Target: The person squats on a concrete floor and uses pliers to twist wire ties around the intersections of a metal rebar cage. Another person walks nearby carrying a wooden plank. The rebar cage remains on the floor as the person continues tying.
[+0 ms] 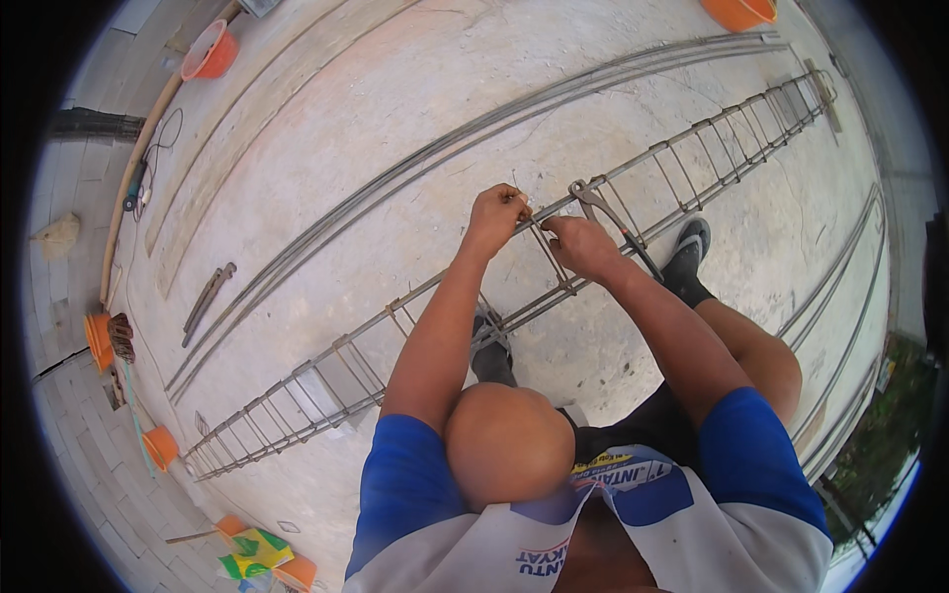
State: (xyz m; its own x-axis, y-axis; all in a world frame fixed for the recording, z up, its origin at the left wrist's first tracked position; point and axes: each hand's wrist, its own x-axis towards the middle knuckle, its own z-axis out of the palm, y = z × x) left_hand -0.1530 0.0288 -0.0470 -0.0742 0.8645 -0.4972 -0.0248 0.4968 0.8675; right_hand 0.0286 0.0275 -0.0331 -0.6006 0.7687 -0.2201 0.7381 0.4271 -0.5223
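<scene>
A long ladder-like rebar cage (pixel 435 282) of steel bars and stirrups stretches from the lower left to the upper right. My left hand (pixel 499 217) is pinched closed at its far bar, with a thin wire sticking up from the fingers. Close by on the same bar, beside a stirrup, my right hand (pixel 585 247) has its fingers curled together; what they grip is too small to make out. Resting across the cage just right of that hand is a pair of pincers (pixel 615 215), its jaws at the far bar.
Loose rebar (pixel 415 163) lies beyond the cage, and more bars (pixel 840 267) lie at the right. Another tool (pixel 208 301) is on the floor at left. An orange bucket (pixel 210 51) stands by the block wall (pixel 94 425). My feet are beside the cage.
</scene>
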